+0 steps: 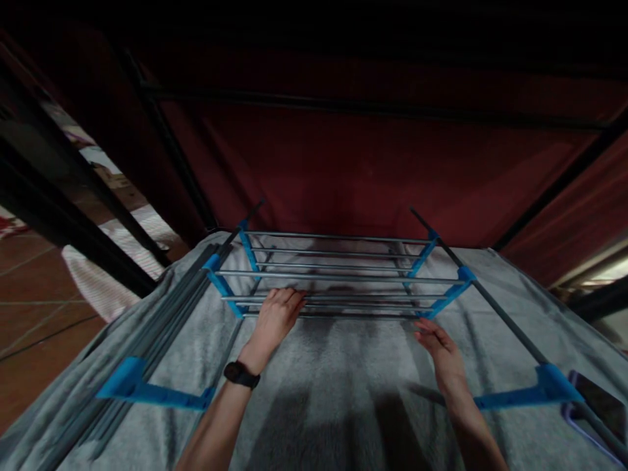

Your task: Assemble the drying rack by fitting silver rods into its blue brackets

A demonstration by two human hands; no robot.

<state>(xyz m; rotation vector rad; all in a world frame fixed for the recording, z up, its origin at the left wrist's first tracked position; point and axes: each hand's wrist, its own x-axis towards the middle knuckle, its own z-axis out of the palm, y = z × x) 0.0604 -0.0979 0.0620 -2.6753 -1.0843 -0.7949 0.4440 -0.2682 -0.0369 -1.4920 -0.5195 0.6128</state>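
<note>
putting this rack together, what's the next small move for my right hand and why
Probably bring the right hand forward onto the front grey rod, near its blue connector. The left hand already rests on the rods; the right hovers open just short, leaving that end unsteadied.

A grey fleecy blanket (343,386) covers the bed-like surface, and behind it a dark red fabric wall (363,157) is stretched over a frame of black poles (353,104). At the far right edge lies what looks like a phone in a purple case (596,409), though the dim light makes that hard to confirm. To the left, beyond the black poles, a reddish tiled floor (29,307) shows with a white striped cloth (98,281) lying on it.
</note>
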